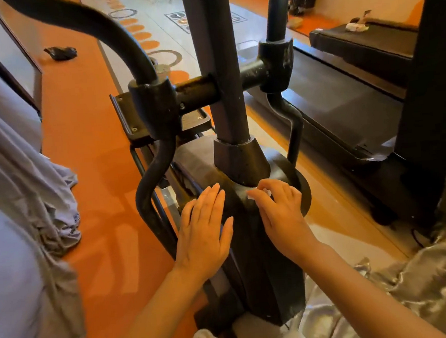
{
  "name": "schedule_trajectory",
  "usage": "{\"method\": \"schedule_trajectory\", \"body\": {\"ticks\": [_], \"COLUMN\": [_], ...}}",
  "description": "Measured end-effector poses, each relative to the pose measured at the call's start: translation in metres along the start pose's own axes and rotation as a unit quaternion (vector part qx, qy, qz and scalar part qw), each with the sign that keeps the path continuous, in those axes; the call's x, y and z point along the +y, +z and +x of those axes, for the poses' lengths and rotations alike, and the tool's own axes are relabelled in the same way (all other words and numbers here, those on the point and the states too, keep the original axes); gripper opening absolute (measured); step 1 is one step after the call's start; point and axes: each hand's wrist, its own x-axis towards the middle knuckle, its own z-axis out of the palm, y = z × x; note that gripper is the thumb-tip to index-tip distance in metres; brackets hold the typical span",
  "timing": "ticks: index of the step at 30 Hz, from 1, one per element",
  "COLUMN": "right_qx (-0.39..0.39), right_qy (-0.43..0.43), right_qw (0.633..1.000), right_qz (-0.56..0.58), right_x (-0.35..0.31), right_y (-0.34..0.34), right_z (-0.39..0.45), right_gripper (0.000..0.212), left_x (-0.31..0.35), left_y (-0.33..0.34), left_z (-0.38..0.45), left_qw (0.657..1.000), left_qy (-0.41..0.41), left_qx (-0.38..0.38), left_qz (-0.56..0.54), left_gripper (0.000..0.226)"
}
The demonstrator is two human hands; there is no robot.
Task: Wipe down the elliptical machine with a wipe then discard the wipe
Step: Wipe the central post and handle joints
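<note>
Orange flooring surrounded a black elliptical machine (249, 219); right hand (280, 212) pinched a small, limp white wipe (258, 192) against its housing, left hand (205, 233) lay flat beside it.

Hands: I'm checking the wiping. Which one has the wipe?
The right hand: its fingers pinch the white wipe on the elliptical's housing; the left hand lies flat, empty.

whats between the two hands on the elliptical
Head view: only the elliptical's dark housing lies between the flat left hand and the right hand pinching the wipe.
</note>
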Motion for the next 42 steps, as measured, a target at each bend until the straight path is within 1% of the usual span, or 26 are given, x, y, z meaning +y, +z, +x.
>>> {"method": "schedule_trajectory", "body": {"ticks": [4, 8, 13, 16, 21, 25, 31, 34, 39, 42], "right_qx": [-0.033, -0.073, -0.075, -0.071, -0.075, -0.090, -0.095, -0.084, -0.035, -0.019], "right_qy": [0.007, -0.007, -0.021, -0.032, -0.051, -0.037, -0.052, -0.070, -0.093, -0.104], "right_qw": [0.999, 0.996, 0.995, 0.995, 0.994, 0.993, 0.990, 0.990, 0.988, 0.982], "right_qz": [0.035, 0.056, 0.061, 0.065, 0.064, 0.070, 0.086, 0.091, 0.114, 0.157], "right_x": [-0.018, -0.034, -0.051, -0.063, -0.083, -0.090, -0.082, -0.073, -0.056, -0.047], "right_y": [-0.019, -0.029, -0.031, -0.029, -0.028, -0.020, -0.010, -0.008, -0.007, -0.008], "right_z": [0.016, 0.032, 0.053, 0.062, 0.078, 0.083, 0.099, 0.116, 0.149, 0.169], "right_gripper": [0.036, 0.039, 0.037, 0.039, 0.036, 0.041, 0.037, 0.033, 0.022, 0.028], "left_x": [0.002, -0.005, -0.021, -0.034, -0.057, -0.071, -0.081, -0.082, -0.076, -0.076], "left_y": [-0.031, -0.056, -0.074, -0.076, -0.080, -0.081, -0.079, -0.081, -0.087, -0.086], "left_z": [0.010, 0.021, 0.029, 0.028, 0.026, 0.029, 0.035, 0.051, 0.088, 0.109], "left_qw": [1.000, 1.000, 1.000, 1.000, 0.999, 0.999, 0.999, 1.000, 0.999, 0.998], "left_qy": [0.009, 0.002, -0.007, -0.014, -0.020, -0.015, -0.024, -0.020, -0.024, -0.015], "left_qx": [-0.015, -0.023, -0.023, -0.021, -0.022, -0.030, -0.029, -0.010, 0.031, 0.046], "left_qz": [-0.001, 0.005, -0.003, -0.016, -0.027, -0.021, -0.004, 0.007, 0.031, 0.050], "left_gripper": [0.052, 0.052, 0.051, 0.050, 0.049, 0.051, 0.052, 0.051, 0.052, 0.052]}}
